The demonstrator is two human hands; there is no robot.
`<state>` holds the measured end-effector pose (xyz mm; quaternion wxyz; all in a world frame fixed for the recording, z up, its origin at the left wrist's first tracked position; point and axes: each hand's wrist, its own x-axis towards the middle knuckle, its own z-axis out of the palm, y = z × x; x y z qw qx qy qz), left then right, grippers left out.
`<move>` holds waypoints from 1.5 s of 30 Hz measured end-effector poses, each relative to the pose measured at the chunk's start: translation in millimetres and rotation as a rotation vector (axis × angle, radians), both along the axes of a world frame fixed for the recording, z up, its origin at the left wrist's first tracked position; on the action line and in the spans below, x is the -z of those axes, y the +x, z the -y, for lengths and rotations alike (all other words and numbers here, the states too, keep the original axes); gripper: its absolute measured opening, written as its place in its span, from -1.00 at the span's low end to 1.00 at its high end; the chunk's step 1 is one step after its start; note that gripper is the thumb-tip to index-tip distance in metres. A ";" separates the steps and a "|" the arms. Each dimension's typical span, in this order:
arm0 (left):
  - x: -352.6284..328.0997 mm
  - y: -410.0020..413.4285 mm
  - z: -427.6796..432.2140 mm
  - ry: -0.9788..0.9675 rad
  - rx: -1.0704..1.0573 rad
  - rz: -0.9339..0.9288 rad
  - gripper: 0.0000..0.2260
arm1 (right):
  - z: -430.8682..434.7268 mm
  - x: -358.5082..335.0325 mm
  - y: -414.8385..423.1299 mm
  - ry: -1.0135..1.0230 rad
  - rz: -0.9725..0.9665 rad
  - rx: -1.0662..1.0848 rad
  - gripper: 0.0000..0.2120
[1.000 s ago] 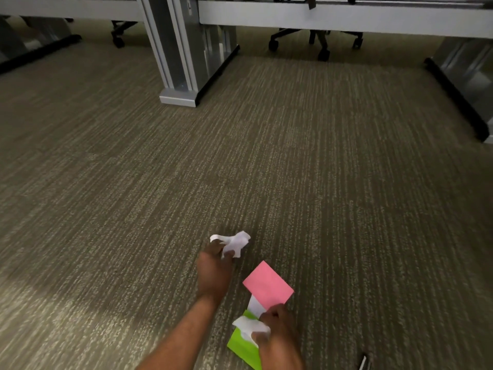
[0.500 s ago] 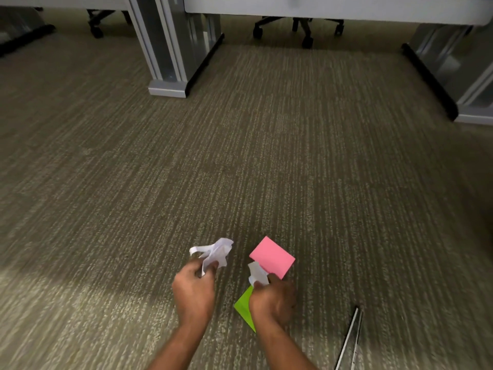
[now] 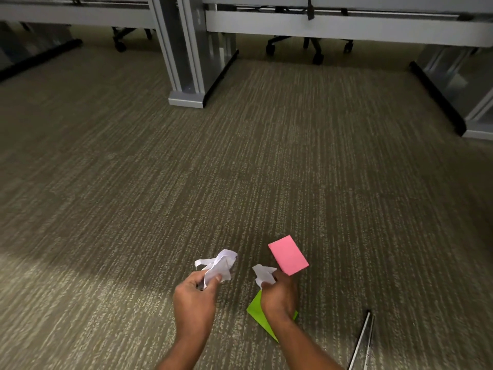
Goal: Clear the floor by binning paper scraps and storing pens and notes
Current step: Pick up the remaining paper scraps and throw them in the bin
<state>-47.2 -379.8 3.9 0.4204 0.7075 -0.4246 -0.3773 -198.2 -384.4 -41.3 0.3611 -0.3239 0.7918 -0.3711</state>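
My left hand (image 3: pixel 194 297) is closed on a crumpled white paper scrap (image 3: pixel 220 264) that sticks up above the fingers. My right hand (image 3: pixel 279 295) grips a pink sticky note pad (image 3: pixel 288 255), a smaller white paper scrap (image 3: pixel 262 273) and a green sticky note pad (image 3: pixel 257 313) that hangs below the palm. Both hands hover over the carpet (image 3: pixel 240 169) at the bottom centre, a short gap apart. A thin pen (image 3: pixel 361 340) lies on the carpet to the right of my right forearm.
A grey desk leg (image 3: pixel 186 84) stands on the carpet at the upper centre, with another desk base (image 3: pixel 474 121) at the right edge. Office chair wheels (image 3: pixel 317 58) show under the desks at the back.
Both hands have risen off the carpet with their papers. The pink pad has tilted to the right, and more of the pen has come into view at the lower right.
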 end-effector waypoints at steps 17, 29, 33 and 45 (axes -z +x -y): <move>-26.8 -17.5 0.7 0.029 0.021 -0.113 -0.85 | -4.7 -50.3 -41.5 -0.170 0.152 0.104 -0.56; -227.6 -37.3 -69.0 -0.017 -0.079 -0.083 -0.86 | -75.3 -256.9 -11.0 -0.213 0.323 0.206 -0.87; -334.8 -43.5 -91.4 -0.135 -0.044 -0.102 -0.86 | -99.9 -375.7 -7.7 -0.290 0.144 0.191 -0.88; -599.5 -138.9 -175.8 -0.336 0.269 0.021 -0.71 | -211.4 -649.4 -87.1 -0.368 0.034 0.278 -0.89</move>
